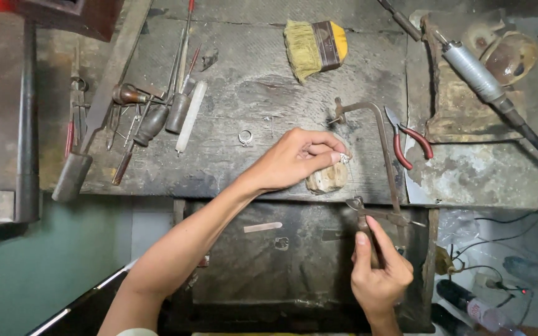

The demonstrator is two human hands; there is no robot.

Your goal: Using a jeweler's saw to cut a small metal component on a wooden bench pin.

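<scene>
**Hand Positions at the Bench Peg**

The left hand (297, 160) rests at the front edge of the bench (250, 81), fingers (325, 152) pinched shut on a small silvery piece (345, 158) atop the wooden peg (326, 178). The right hand (378, 270), below the front edge, has its fingers wrapped around the handle of the jeweller's saw (384, 162), whose frame reaches up beside the peg. Red-handled pliers (408, 142) lie just right of the saw. A yellow brush (316, 46) lies near the back edge.

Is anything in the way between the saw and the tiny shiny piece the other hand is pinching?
Nothing visible. The saw frame, held by the right hand, stands beside the small piece that the left hand pinches on the wooden peg.
</scene>
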